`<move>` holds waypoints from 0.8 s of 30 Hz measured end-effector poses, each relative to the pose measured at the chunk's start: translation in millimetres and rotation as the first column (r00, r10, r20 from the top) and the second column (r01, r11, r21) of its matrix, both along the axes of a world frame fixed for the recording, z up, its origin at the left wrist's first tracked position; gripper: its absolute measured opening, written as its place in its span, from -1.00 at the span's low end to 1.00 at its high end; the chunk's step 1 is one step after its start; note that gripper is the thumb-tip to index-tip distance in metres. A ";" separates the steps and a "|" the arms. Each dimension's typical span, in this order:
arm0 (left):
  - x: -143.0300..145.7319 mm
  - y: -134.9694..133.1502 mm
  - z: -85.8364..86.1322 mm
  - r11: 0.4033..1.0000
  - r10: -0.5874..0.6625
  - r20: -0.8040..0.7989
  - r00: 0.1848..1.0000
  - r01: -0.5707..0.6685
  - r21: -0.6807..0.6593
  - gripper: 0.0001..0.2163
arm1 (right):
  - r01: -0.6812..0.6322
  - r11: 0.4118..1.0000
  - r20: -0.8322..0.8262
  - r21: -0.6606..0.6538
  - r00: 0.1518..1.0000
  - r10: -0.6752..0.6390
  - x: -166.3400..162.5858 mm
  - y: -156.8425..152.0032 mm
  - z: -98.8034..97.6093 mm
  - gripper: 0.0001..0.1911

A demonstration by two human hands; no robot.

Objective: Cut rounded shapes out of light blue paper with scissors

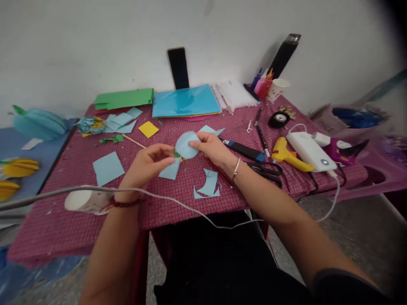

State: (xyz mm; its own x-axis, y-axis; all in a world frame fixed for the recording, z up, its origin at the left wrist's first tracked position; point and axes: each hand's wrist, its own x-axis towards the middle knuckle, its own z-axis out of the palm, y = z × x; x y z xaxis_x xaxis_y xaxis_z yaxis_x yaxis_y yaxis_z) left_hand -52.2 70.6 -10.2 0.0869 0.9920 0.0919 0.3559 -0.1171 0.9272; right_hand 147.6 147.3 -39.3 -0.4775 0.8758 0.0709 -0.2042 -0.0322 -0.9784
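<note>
Above counter point(78, 169), pinched blue disc point(183, 146) by edge in right hand point(211, 148), likely freeing face; held left hand point(151, 163) half-open, seemingly empty.

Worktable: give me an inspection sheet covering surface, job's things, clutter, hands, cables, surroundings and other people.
Surface: table, red checked cloth.
Job's things: blue disc, held above the cloth.
Clutter: blue offcut, green scraps, cup on its side, scissors, glue gun.
Hands: right hand pinches the disc's edge; left hand has thumb and fingers apart by the opposite edge; whether it touches, cannot tell.
Cables: white cord crosses in front of the left forearm; it seems to come from the white box.
Surroundings: wall behind, phone propped there.
Other people: nothing seen.
</note>
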 end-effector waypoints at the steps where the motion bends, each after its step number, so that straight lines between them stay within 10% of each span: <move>1: -9.1 -1.0 3.9 0.999 0.039 -0.037 0.999 -0.038 0.029 -0.73 | 0.049 0.999 -0.030 -0.017 0.998 -0.049 2.2 4.1 -1.2 -0.84; 6: -33.9 -12.1 4.8 1.000 0.014 -0.334 0.943 -0.009 0.016 -0.70 | 0.114 0.987 -0.043 -0.116 0.992 -0.120 13.0 20.0 -6.7 -0.87; 12: 16.2 -37.9 -20.1 0.972 0.218 -0.682 0.698 -0.093 0.215 -0.46 | 0.095 0.993 -0.049 -0.071 0.994 -0.098 12.1 17.2 -5.4 -0.85; 24: 45.3 -42.2 -34.7 0.936 0.349 -0.862 0.368 -0.187 0.299 -0.66 | 0.024 0.995 -0.083 -0.094 0.996 -0.032 8.8 12.9 -4.2 -0.87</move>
